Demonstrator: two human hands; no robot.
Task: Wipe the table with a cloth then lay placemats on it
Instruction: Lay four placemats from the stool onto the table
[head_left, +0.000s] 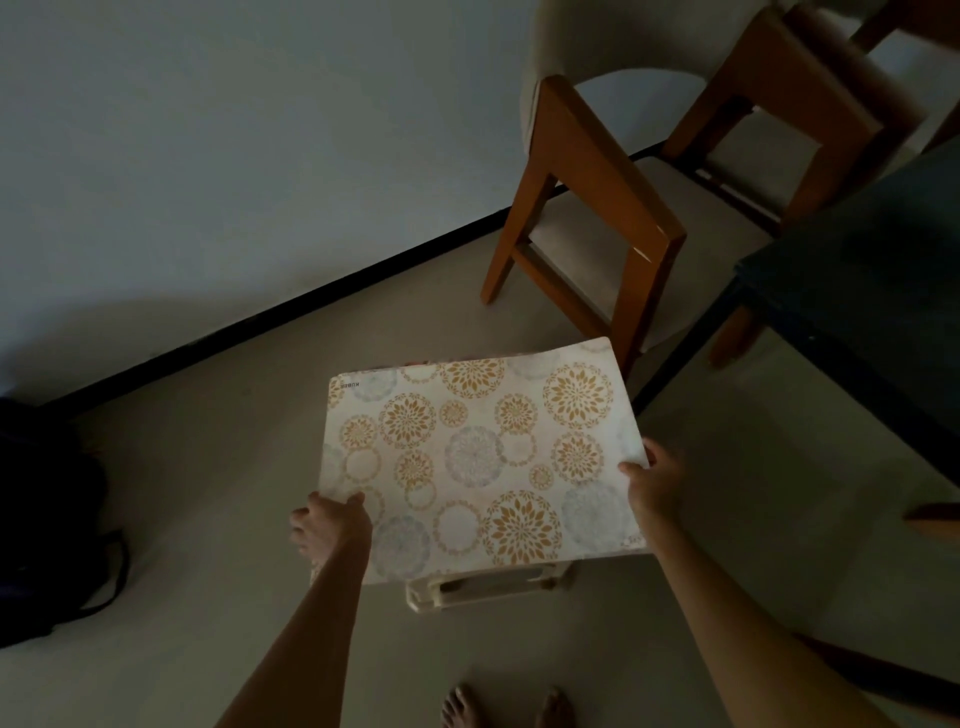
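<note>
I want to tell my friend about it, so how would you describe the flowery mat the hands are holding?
Start at the brown wooden chair by the pale wall, then look down, nearer the person. The white rectangular placemat is there, above the floor, the left hand gripping its near-left edge and the right hand its right edge. Nothing else here has its printed gold and pale-blue flower circles.

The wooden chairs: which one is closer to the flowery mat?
The chair just beyond the placemat's far edge; the other chair stands farther back, top right.
</note>
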